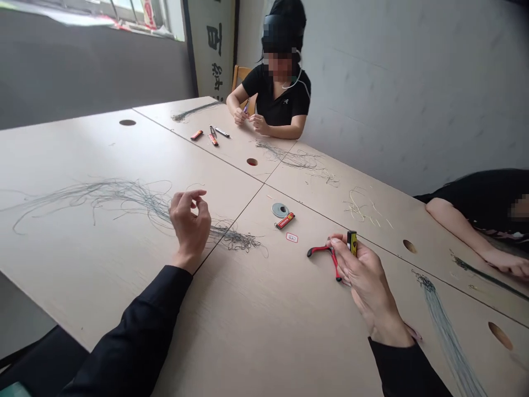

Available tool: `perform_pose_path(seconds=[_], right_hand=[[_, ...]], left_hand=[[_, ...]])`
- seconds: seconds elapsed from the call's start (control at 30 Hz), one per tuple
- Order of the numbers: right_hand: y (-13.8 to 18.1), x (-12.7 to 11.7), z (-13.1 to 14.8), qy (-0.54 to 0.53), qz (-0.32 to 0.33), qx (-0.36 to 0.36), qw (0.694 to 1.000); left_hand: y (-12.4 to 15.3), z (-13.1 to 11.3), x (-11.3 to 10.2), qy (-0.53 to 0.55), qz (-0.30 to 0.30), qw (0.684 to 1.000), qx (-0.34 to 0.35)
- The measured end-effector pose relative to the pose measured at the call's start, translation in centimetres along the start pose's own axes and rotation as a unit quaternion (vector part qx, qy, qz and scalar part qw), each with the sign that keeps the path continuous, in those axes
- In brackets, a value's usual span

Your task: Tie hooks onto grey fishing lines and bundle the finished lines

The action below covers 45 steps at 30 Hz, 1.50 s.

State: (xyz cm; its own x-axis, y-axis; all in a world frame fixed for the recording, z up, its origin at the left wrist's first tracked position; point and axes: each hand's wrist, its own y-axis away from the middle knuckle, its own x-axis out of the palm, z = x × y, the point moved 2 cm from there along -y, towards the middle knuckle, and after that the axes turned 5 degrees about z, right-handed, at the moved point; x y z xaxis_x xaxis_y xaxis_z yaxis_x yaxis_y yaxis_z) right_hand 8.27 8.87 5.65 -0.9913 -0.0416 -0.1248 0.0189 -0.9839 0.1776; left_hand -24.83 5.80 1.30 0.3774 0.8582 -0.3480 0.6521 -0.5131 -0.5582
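Note:
My left hand [190, 227] is raised over the table, its fingers curled and the thumb close to the index finger. Whether a fine thread is between them I cannot make out. Behind and beneath it lies a long bundle of thin grey-green cords [136, 194], its looped, knotted end [239, 238] to the right. A yellow and black lighter [352, 242] sticks up from my right hand [366, 278], which is closed around it. Red-handled pliers [335, 266] show right by the fingertips, handles spread; I cannot tell whether the hand touches them.
Near the middle lie a red lighter [285, 221], a round metal disc [279, 209] and a small red-edged label [291, 237]. More cord bundles lie at the right [448, 331] and far side [293, 156]. One co-worker [279, 94] sits opposite; another person's arm [467, 231] rests at right.

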Motion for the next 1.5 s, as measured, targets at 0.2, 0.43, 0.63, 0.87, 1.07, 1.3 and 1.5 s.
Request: perform_pose_path(seconds=[0.2,0.43,0.63,0.87,1.07,1.3,1.5], right_hand=[[4.0,-4.7,-4.9,-0.060,-0.033,0.055,0.996],[6.7,-6.6,-7.6,-0.105,-0.023,0.070,0.992],[6.8,-7.7,-9.3,-0.149,-0.019,0.055,0.987],[6.6,-8.2,-9.2,-0.152,0.005,0.039,0.988],[6.8,-8.1,-9.0,-0.145,0.010,0.043,0.988],[6.6,-8.0,-9.6,-0.115,0.035,0.033,0.992],[6.7,-8.0,-9.4,-0.087,0.052,0.039,0.994]], left_hand=[[3.7,-5.2,-0.2,0.033,0.060,0.997,0.040],[16.2,-15.3,4.0,0.182,0.377,0.895,0.156],[19.9,-17.1,6.9,0.199,0.507,0.817,0.190],[19.5,-15.8,7.8,0.203,0.534,0.815,0.093],[19.5,-16.3,7.4,0.200,0.548,0.808,0.077],[19.7,-16.4,7.6,0.222,0.573,0.788,0.027],[19.6,-16.3,7.9,0.247,0.592,0.766,-0.039]])
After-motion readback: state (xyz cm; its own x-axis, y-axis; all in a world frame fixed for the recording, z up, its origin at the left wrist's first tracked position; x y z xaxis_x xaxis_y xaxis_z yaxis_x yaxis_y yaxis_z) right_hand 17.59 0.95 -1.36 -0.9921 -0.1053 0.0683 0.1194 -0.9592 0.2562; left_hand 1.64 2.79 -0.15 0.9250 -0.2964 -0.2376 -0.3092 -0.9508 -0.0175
